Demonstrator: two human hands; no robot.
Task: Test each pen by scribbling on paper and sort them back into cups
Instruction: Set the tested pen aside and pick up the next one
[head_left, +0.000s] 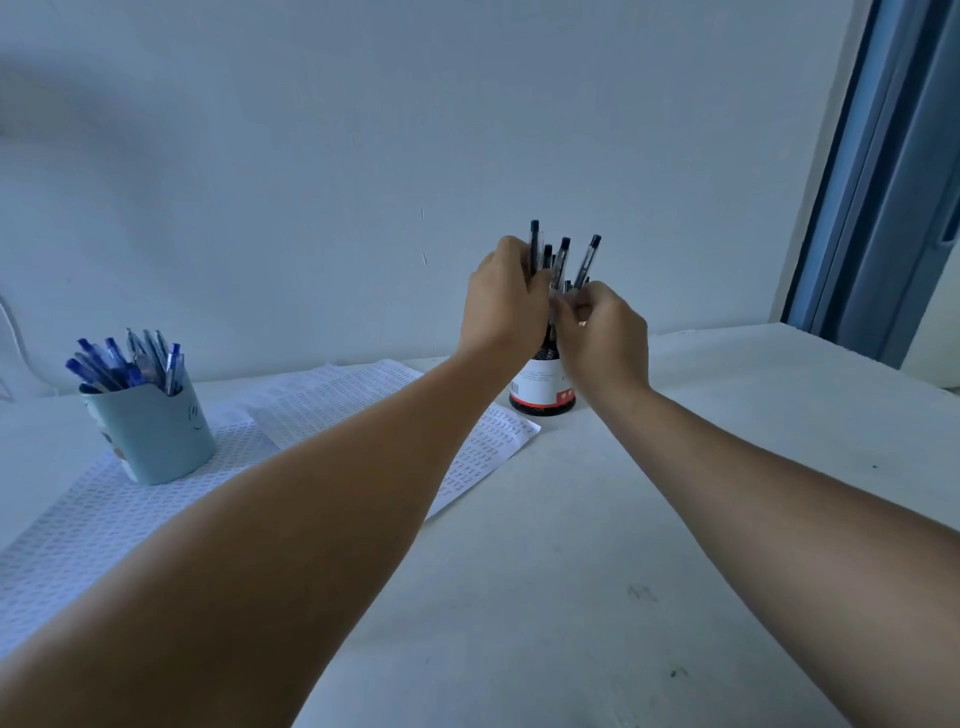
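A round cup with a white label and red band (540, 387) stands at the back middle of the table, holding several black pens (563, 260). My left hand (506, 301) grips a bunch of these black pens above the cup. Just to its right, my right hand (605, 330) pinches pens with thumb and fingertips. The cup's upper part is hidden behind both hands. A light blue cup (156, 431) full of several blue pens (122, 364) stands at the left on printed paper sheets (322, 400).
The white table (597, 545) runs up to a pale wall. A second printed sheet (78, 525) lies at the left under the blue cup. A blue door frame (883, 171) stands at the right behind the table's far corner.
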